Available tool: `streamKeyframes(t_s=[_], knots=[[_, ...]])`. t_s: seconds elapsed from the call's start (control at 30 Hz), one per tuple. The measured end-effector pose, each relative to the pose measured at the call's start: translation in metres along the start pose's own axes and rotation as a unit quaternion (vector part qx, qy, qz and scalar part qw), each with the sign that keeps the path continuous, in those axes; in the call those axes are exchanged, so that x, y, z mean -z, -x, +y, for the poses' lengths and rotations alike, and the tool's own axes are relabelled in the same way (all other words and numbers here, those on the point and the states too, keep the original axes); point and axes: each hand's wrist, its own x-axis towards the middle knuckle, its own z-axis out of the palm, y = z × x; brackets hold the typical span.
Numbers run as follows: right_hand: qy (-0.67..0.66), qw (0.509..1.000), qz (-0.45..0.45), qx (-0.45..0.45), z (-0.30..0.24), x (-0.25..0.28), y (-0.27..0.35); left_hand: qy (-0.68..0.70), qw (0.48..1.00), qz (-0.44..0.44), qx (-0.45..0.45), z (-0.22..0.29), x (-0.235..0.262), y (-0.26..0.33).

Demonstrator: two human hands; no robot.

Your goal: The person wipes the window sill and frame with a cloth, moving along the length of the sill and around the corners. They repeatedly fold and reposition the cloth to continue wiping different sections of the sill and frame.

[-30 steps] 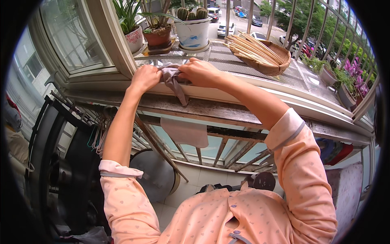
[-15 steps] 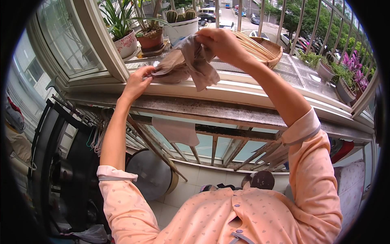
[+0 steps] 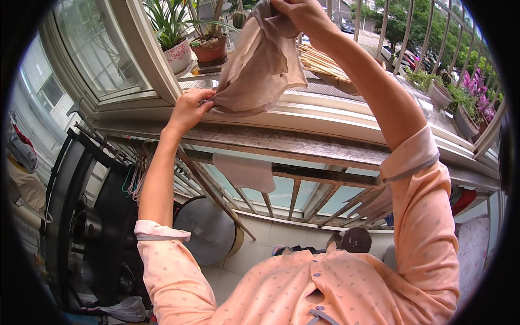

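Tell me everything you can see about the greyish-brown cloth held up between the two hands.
The greyish-brown, thin-looking fabric cloth is partly spread, with wrinkles and overlapping folds. It slants from the bare right hand, gripping it high near the picture's upper edge, down to the bare left hand, pinching its lower left part. A loose, uneven edge juts out at right. It lies in front of the pale window frame in this view; whether they touch is unclear.
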Motion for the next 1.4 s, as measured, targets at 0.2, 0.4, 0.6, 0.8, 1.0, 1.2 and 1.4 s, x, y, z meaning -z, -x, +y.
streamKeyframes(t_s=[0.2, 0.4, 0.6, 0.8, 1.0, 1.2, 1.4], knots=[[-0.019, 0.999, 0.023, -0.042, 0.000, 0.029, 0.021, -0.234, 0.970, 0.051, 0.045, -0.032, 0.025, 0.003], [0.066, 0.982, -0.033, -0.174, 0.018, 0.025, 0.044, -0.119, 0.991, 0.032, -0.059, -0.004, 0.015, 0.005], [0.145, 0.972, -0.076, -0.169, 0.032, 0.043, 0.072, -0.119, 0.972, -0.185, 0.082, 0.025, 0.001, -0.009], [0.137, 0.977, 0.063, -0.152, 0.042, 0.116, 0.105, -0.005, 0.964, -0.256, -0.067, 0.126, -0.057, -0.046], [0.170, 0.951, 0.168, -0.197, 0.053, 0.252, 0.176, 0.076, 0.929, -0.310, -0.185, 0.238, -0.114, -0.090], [0.165, 0.912, 0.327, -0.187, 0.054, 0.372, 0.247, 0.233, 0.887, -0.311, -0.248, 0.319, -0.168, -0.120], [0.193, 0.857, 0.465, -0.109, 0.031, 0.497, 0.301, 0.305, 0.845, -0.329, -0.291, 0.393, -0.219, -0.144]])
